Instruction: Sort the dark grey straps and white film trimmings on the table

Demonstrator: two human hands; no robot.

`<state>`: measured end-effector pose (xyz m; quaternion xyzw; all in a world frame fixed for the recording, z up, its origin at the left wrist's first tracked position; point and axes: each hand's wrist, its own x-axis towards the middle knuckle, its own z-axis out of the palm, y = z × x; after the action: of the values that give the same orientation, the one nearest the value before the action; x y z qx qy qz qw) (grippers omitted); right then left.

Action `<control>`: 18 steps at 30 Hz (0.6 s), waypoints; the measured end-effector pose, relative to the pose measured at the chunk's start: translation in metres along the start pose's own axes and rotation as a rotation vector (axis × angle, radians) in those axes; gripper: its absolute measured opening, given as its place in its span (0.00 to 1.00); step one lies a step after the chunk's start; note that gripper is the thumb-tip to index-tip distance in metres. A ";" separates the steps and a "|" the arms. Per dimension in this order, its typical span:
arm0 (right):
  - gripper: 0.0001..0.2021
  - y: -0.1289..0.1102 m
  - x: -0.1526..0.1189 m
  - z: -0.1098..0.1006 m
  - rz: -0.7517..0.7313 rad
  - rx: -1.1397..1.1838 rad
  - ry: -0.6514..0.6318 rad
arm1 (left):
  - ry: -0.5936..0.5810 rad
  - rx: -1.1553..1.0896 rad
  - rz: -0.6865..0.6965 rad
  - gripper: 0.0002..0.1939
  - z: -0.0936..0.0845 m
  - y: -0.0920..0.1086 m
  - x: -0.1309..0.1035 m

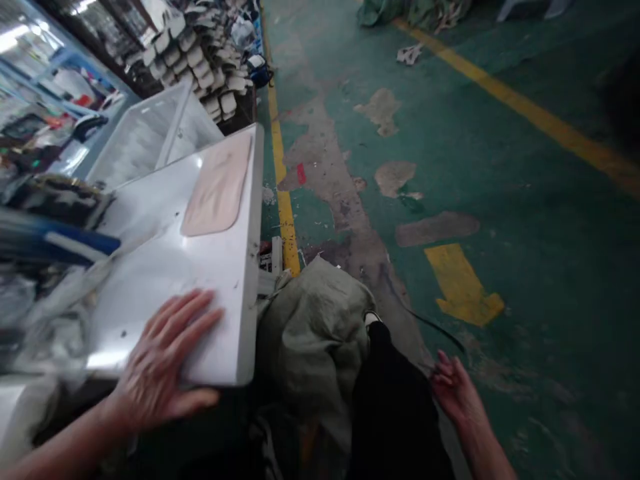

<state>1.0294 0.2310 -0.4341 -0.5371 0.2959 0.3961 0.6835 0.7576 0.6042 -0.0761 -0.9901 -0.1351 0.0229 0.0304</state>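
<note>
The left hand (163,363) is lying flat, palm down, fingers spread slightly apart and gripping nothing, on the near corner of the white worktable (220,267). The right hand (453,387) is hanging low at about four o'clock, fingers loosely open and apart, empty, just beside the dark trouser leg (395,400) and above the worn green floor (500,167). Between the two hands, at six o'clock, a grey-green cloth bundle (310,333) is slumping against the table edge. With the left hand bracing like this, it is worth keeping the palm well on the tabletop rather than at its rim, so the weight is resting steadily. Further out at eleven o'clock, a pale pink pad (219,187) is lying flat on the tabletop, untouched. Beyond it a white plastic bin (150,133) is sitting, and past that stacked pale shoe parts (200,60), blurred. A yellow floor line (285,207) is running away at twelve o'clock.
</note>
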 end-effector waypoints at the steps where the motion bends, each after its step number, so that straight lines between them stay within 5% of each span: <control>1: 0.21 -0.008 -0.022 -0.006 -0.017 0.063 -0.031 | 0.018 -0.019 0.012 0.52 0.001 0.001 -0.001; 6: 0.11 -0.067 -0.122 -0.004 -0.110 0.312 -0.243 | 0.059 -0.061 -0.031 0.47 0.002 -0.001 0.002; 12: 0.16 -0.144 -0.243 0.076 -0.034 0.826 -0.836 | 0.097 -0.108 -0.064 0.44 -0.001 0.002 0.001; 15: 0.17 -0.165 -0.271 0.123 -0.174 0.678 -0.723 | 0.107 -0.117 -0.063 0.43 0.000 0.002 -0.001; 18: 0.19 -0.160 -0.247 0.155 -0.204 0.473 -0.510 | 0.119 -0.121 -0.065 0.43 0.001 0.001 -0.002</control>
<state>1.0372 0.3088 -0.1111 -0.2748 0.1443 0.3674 0.8768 0.7561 0.6029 -0.0775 -0.9848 -0.1665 -0.0450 -0.0206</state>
